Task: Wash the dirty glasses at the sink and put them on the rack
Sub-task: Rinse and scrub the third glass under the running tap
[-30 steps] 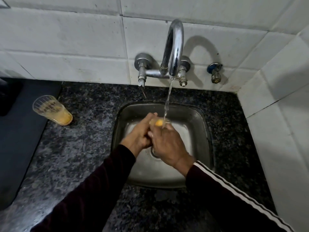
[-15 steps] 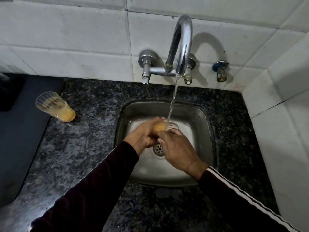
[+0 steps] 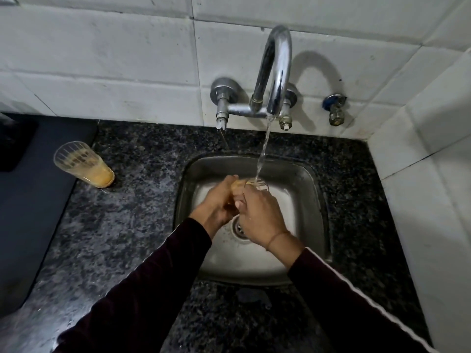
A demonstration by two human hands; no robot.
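We record: tap [image 3: 276, 72], polished chrome metal, mirror-glossy. Sink [image 3: 313, 200], brushed stainless steel, dull sheen, wet. Worktop [image 3: 132, 212], speckled black granite, smooth, faintly glossy. Wall tiles [image 3: 102, 72], white ceramic, matt, scuffed. Standing glass [image 3: 82, 165], clear ribbed glass, filmed with yellowish residue. Sleeves [image 3: 142, 296], dark soft cloth.

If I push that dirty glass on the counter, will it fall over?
Probably, if pushed near the top: the glass is tall and its base is narrower than its rim. It looks like glass, so it may break. The orange dregs at the bottom add a little steadying weight.
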